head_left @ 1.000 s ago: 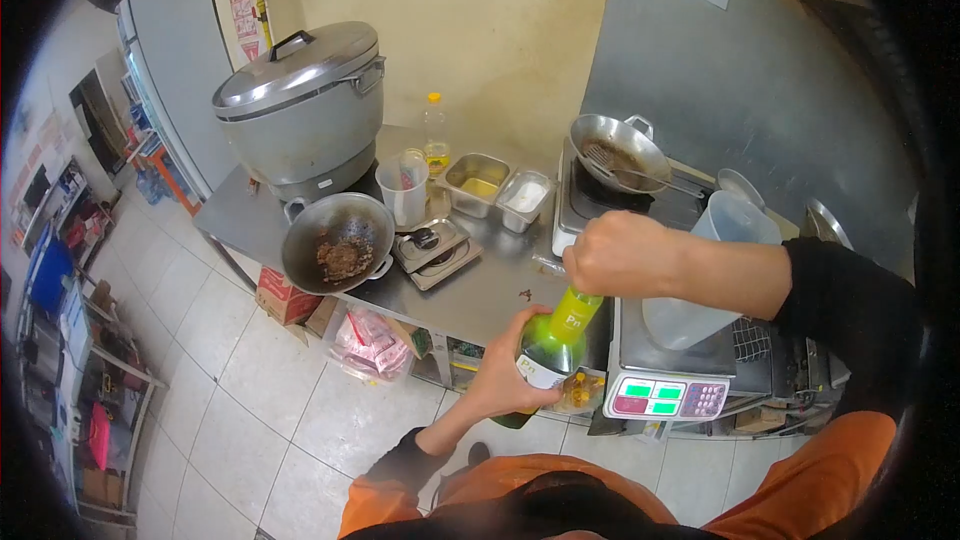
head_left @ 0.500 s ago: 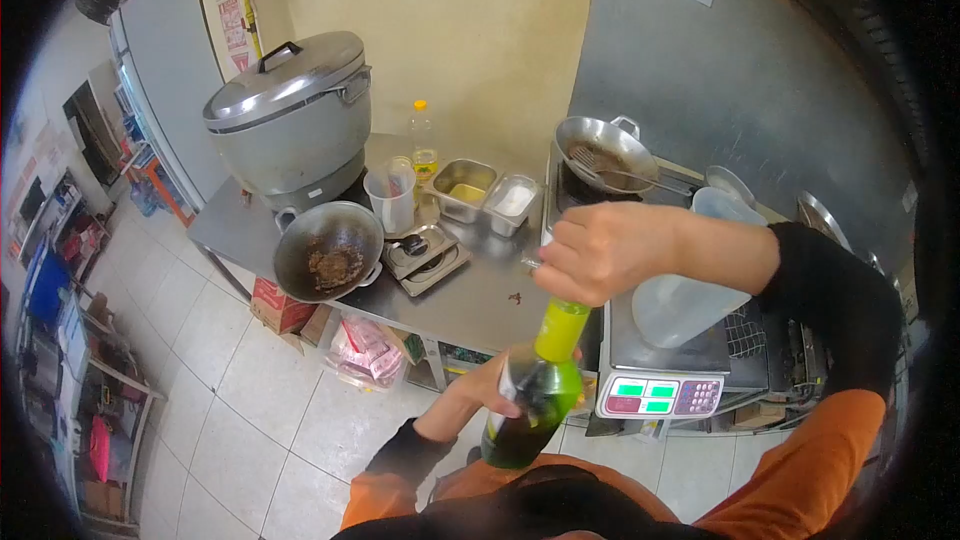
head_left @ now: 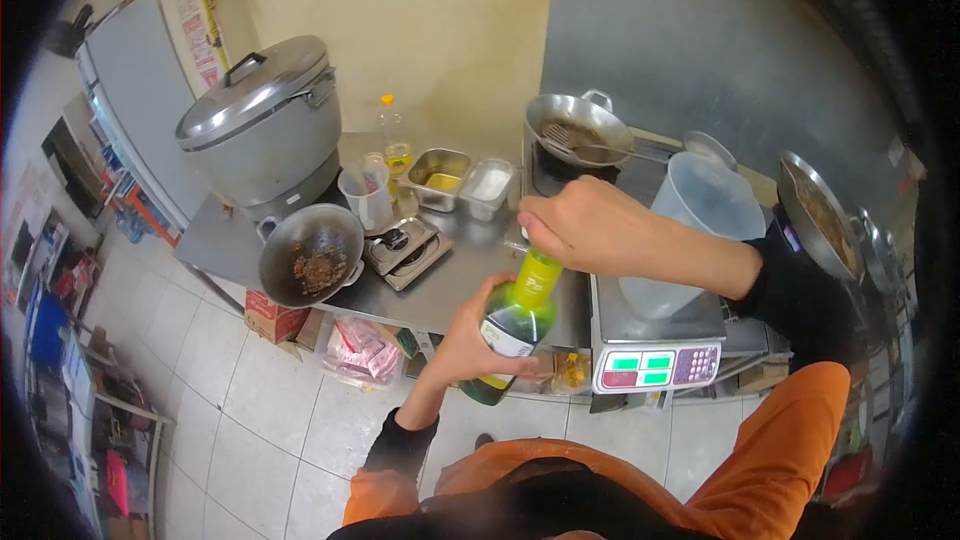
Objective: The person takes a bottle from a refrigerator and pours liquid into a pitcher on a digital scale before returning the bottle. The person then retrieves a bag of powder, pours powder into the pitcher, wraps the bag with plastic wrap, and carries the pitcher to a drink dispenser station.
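Observation:
A green glass bottle [head_left: 529, 316] with a yellow-green neck wrap and a pale label leans in front of me, its top towards the counter. My left hand [head_left: 478, 335] is wrapped round its body from the left. Over the mouth, my right hand [head_left: 580, 225] is closed on the bottle's top, and its fingers hide most of the cap. Just right of that hand, a large translucent plastic jug [head_left: 690, 205] stands on a digital scale [head_left: 657, 368] with lit green displays.
A wok with brown residue [head_left: 312, 255], metal lids [head_left: 408, 252], a measuring cup [head_left: 367, 195], an oil bottle [head_left: 395, 140] and steel containers [head_left: 438, 180] stand on the steel counter [head_left: 470, 285]. A big rice cooker [head_left: 265, 130] is at left; another wok [head_left: 578, 130] sits on the stove.
Both hands and the bottle have moved up and forward, towards the counter. The bottle's label has turned more into view. My view has shifted somewhat to the right.

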### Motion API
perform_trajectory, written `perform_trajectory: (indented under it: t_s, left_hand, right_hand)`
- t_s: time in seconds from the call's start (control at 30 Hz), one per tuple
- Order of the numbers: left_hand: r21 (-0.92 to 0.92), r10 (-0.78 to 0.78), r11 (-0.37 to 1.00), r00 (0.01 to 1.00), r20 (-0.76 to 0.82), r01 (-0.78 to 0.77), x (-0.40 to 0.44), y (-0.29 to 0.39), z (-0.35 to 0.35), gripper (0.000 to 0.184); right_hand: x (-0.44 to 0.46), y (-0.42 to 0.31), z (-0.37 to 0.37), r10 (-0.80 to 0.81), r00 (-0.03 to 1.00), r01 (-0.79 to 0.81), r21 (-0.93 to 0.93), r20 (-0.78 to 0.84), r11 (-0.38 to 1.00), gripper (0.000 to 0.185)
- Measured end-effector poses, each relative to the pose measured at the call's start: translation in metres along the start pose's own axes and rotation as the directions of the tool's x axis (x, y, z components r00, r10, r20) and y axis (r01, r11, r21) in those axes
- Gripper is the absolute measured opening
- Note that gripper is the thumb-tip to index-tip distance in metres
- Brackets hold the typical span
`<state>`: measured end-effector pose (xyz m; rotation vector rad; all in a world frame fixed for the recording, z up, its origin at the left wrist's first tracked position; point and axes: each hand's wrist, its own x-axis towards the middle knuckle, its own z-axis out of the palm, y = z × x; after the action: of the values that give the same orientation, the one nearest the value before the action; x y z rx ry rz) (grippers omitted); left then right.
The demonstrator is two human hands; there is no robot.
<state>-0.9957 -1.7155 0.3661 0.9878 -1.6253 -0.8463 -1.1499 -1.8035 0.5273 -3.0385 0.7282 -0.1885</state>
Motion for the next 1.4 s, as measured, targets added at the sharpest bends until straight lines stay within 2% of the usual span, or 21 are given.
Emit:
perform_trajectory:
  t_s: [0.03,0.07,0.1,0.17,0.2,0.23,0.33,0.4,0.43,0.47,0.6,0.7,0.73,0.8,0.87,1.0,1.1,1.17,1.3,1.37,1.4]
  left_hand:
    - [-0.137,0.011,0.991,0.997,0.072,-0.001,0.003,-0.01,0.0,0.092]
    - [-0.14,0.007,0.99,0.996,0.092,0.006,0.006,-0.023,0.001,0.092]
    - [-0.371,0.073,0.928,0.968,0.241,0.022,0.009,-0.034,0.003,0.094]
    - [-0.667,0.245,0.737,0.877,0.413,0.108,0.015,-0.03,0.012,0.103]
    - [-0.667,0.245,0.735,0.867,0.433,0.125,0.015,-0.031,0.022,0.103]
    - [-0.808,0.256,0.52,0.852,0.457,0.277,0.013,-0.03,0.033,0.104]
    - [-0.886,0.253,0.229,0.854,0.455,0.404,0.021,-0.012,0.06,0.106]
    - [-0.871,0.361,0.327,0.804,0.473,0.366,0.03,-0.005,0.072,0.104]
    - [-0.873,0.258,0.33,0.855,0.45,0.36,0.029,0.006,0.079,0.103]
    - [-0.865,0.26,0.321,0.842,0.472,0.386,0.032,0.009,0.085,0.103]
    - [-0.832,0.179,0.379,0.851,0.495,0.404,0.043,0.017,0.104,0.103]
    - [-0.794,0.324,0.411,0.742,0.587,0.449,0.053,0.031,0.122,0.101]
    - [-0.778,0.207,0.536,0.843,0.496,0.327,0.046,0.044,0.128,0.089]
    - [-0.718,0.108,0.663,0.922,0.372,0.212,0.048,0.053,0.137,0.079]
    - [-0.68,0.061,0.64,0.858,0.51,0.359,0.058,0.05,0.14,0.099]
    - [-0.654,0.095,0.684,0.849,0.519,0.323,0.064,0.046,0.144,0.095]
    - [-0.597,0.046,0.736,0.856,0.514,0.319,0.062,0.038,0.142,0.098]
    - [-0.53,0.039,0.78,0.82,0.571,0.333,0.065,0.041,0.142,0.093]
    - [-0.521,0.035,0.774,0.798,0.602,0.359,0.069,0.04,0.146,0.093]
    - [-0.511,0.033,0.752,0.751,0.66,0.417,0.07,0.042,0.148,0.092]
    - [-0.511,0.034,0.756,0.754,0.656,0.41,0.07,0.042,0.149,0.092]
  right_hand:
    - [-0.001,0.001,-0.002,-0.085,0.996,0.085,0.026,-0.02,0.996,0.036]
    - [-0.003,0.003,-0.004,-0.167,0.985,0.169,0.05,-0.041,0.984,0.034]
    - [-0.004,0.004,-0.007,-0.147,0.988,0.15,0.058,-0.043,0.987,0.034]
    - [-0.01,0.005,-0.017,-0.48,0.871,0.492,0.184,-0.105,0.851,0.019]
    - [-0.016,0.007,-0.022,-0.459,0.881,0.472,0.188,-0.112,0.861,0.019]
    - [-0.023,0.01,-0.027,-0.44,0.889,0.458,0.244,-0.128,0.855,0.017]
    - [-0.047,0.018,-0.033,-0.405,0.897,0.442,0.353,-0.177,0.825,0.019]
    - [-0.064,0.024,-0.032,-0.38,0.9,0.436,0.409,-0.214,0.802,0.019]
    - [-0.072,0.027,-0.03,-0.357,0.886,0.457,0.419,-0.297,0.785,0.019]
    - [-0.081,0.03,-0.028,-0.329,0.865,0.479,0.428,-0.379,0.767,0.02]
    - [-0.109,0.043,-0.02,-0.203,0.886,0.413,0.515,-0.416,0.751,0.021]
    - [-0.123,0.05,-0.022,-0.251,0.788,0.55,0.458,-0.563,0.699,0.022]
    - [-0.129,0.052,-0.026,-0.243,0.8,0.531,0.458,-0.548,0.713,0.022]
    - [-0.142,0.054,-0.042,-0.237,0.809,0.515,0.454,-0.537,0.727,0.024]
    - [-0.158,0.058,-0.061,-0.14,0.957,0.255,0.505,-0.256,0.824,0.025]
    - [-0.181,0.074,-0.072,-0.29,0.874,0.447,0.41,-0.39,0.795,0.029]
    - [-0.196,0.07,-0.089,-0.145,0.938,0.288,0.473,-0.316,0.833,0.032]
    - [-0.192,0.07,-0.091,0.07,0.997,-0.075,0.377,0.027,0.923,0.032]
    - [-0.198,0.087,-0.088,-0.115,0.993,0.103,0.326,0.019,0.94,0.024]
    - [-0.201,0.097,-0.089,-0.329,0.942,0.328,0.42,-0.073,0.846,0.022]
    - [-0.201,0.103,-0.091,-0.335,0.939,0.334,0.415,-0.075,0.846,0.022]
